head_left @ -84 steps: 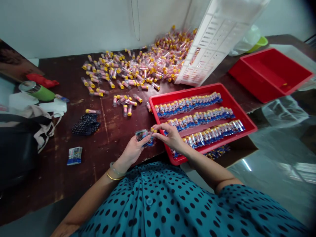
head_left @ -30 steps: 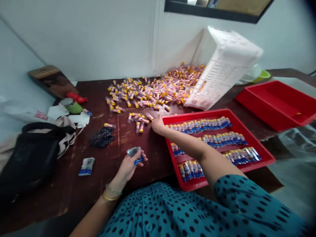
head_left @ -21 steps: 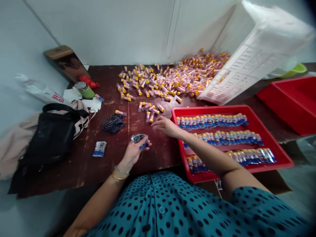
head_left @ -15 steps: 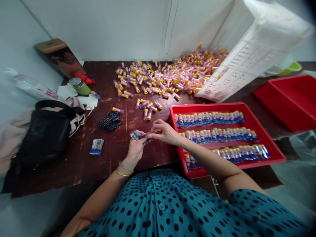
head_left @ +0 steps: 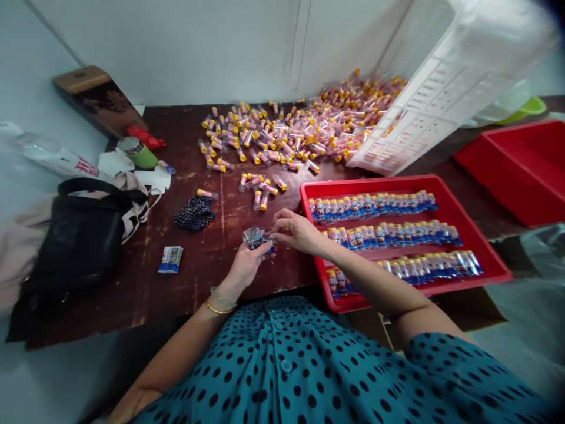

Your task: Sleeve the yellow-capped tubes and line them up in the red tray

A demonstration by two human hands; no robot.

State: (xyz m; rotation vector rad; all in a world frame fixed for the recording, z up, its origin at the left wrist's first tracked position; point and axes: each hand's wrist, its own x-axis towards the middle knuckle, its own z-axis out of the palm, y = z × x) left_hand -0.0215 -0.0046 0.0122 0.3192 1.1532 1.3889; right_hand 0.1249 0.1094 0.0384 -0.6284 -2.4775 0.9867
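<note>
My left hand (head_left: 245, 266) is closed round several small clear and blue packets (head_left: 255, 237), slightly fanned out above the table front. The fingertips of my right hand (head_left: 295, 231) are pinched at the right edge of these packets; what they grip is too small to make out. Beyond the hands lies a small group of yellow-capped tubes (head_left: 263, 187). To the right, a red tray (head_left: 375, 184) holds three rows of packed tubes in blue-based wrappers (head_left: 371, 206). My right forearm passes over the tray's left part.
A large pile of yellow-capped tubes (head_left: 282, 138) lies at the back beside a tilted white basket (head_left: 410, 118). At left are a black bag (head_left: 82, 235), a green jar (head_left: 140, 154), a dark patterned cloth (head_left: 194, 213) and a packet stack (head_left: 170, 259). Red bins (head_left: 516, 171) stand far right.
The packets in my left hand have spread and moved slightly right and up. My right fingers have drawn a little away from my left thumb. The whole view has shifted slightly.
</note>
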